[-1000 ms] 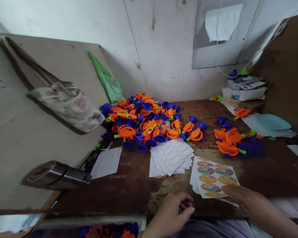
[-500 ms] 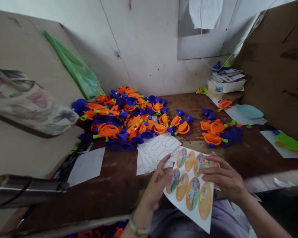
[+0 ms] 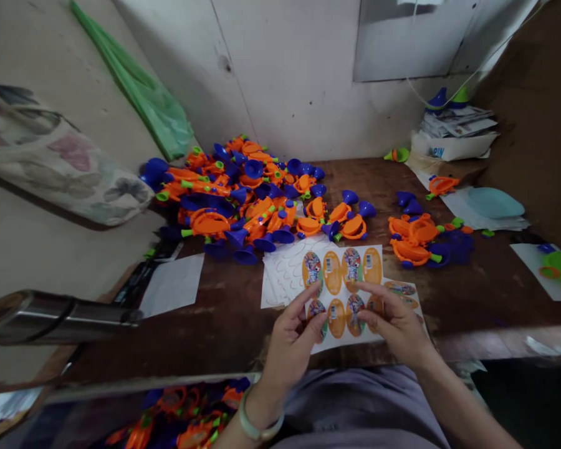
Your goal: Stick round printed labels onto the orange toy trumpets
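Observation:
A sheet of oval stickers [image 3: 331,342], orange and multicoloured, is in front of me at the near part of the brown table. My left hand [image 3: 292,337] is at its left side, thumb and index finger on the printed face, the other fingers curled. On the right part of the sheet, my right hand [image 3: 397,324] rests its thumb and index finger, with the remaining fingers partly hidden. Another sticker sheet [image 3: 404,289] shows beneath, to the right. Used-looking white sheets with oval outlines [image 3: 275,274] lie behind on the left.
Orange and blue toy trumpets [image 3: 210,221] are heaped at back left, with a smaller group [image 3: 409,240] at right. A metal flask [image 3: 51,318] and white paper [image 3: 172,284] lie left. A teal lid-like piece [image 3: 495,204] sits on papers. More toys [image 3: 177,411] are below the table edge.
The sticker sheet has moved from a tilted hold near my lap up and forward over the table, and now sits straighter. My right hand has shifted from its upper edge toward its middle.

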Motion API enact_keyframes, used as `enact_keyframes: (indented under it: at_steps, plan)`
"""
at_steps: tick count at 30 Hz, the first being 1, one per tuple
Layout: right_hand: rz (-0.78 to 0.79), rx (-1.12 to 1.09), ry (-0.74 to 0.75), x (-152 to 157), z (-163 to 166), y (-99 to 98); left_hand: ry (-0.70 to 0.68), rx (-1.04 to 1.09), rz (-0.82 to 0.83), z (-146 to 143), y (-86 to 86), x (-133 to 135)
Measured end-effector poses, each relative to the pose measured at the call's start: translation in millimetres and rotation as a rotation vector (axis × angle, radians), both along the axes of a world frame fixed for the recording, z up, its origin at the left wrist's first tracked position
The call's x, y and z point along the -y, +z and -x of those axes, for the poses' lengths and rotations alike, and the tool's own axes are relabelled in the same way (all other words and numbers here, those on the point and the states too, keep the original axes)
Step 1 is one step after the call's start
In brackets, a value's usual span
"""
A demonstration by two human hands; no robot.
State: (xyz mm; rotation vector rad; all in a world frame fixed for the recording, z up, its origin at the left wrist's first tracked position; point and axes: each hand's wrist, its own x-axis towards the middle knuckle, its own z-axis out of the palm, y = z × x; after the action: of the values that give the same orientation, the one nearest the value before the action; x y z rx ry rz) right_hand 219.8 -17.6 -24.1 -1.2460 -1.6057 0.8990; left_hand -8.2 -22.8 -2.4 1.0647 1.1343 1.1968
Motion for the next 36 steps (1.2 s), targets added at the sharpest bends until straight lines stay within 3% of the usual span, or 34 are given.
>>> enact_keyframes:
  at_steps: [3, 6, 14, 19, 22, 26, 32, 34, 36]
  plan:
    - [-0.061, 0.002, -0.077, -1, 5, 3.3, -0.022, -0.153, -0.104, 5, 5.5, 2]
    - [-0.194, 0.158, -0.119, 0, 6, 10.1, 0.007, -0.303, -0.178, 10, 7.5, 3]
    - [-0.506, 0.6, -0.274, 4, 14, 31.6, 0.062, -0.221, -0.24, 8, 10.5, 5]
    - [-0.621, 0.564, -0.008, 5, 33, 44.4, -0.057, -0.344, -0.31, 5, 14.9, 10]
    - [-0.605, 0.443, 0.076, 1, 41, 45.4, -0.114, -0.336, -0.271, 4, 19.4, 11]
    - [-0.675, 0.333, 0.041, -4, 45, 42.2, -0.151, -0.253, -0.136, 4, 25.1, 10]
    - [-0.88, 0.358, 0.033, -9, 42, 36.4, -0.279, 0.099, 0.077, 6, 21.6, 12]
    - [-0.937, 0.378, 0.02, -7, 42, 37.5, -0.264, 0.194, 0.097, 7, 17.9, 12]
    - [-0.971, 0.393, 0.071, -1, 42, 43.1, -0.146, 0.188, 0.103, 10, 15.6, 7]
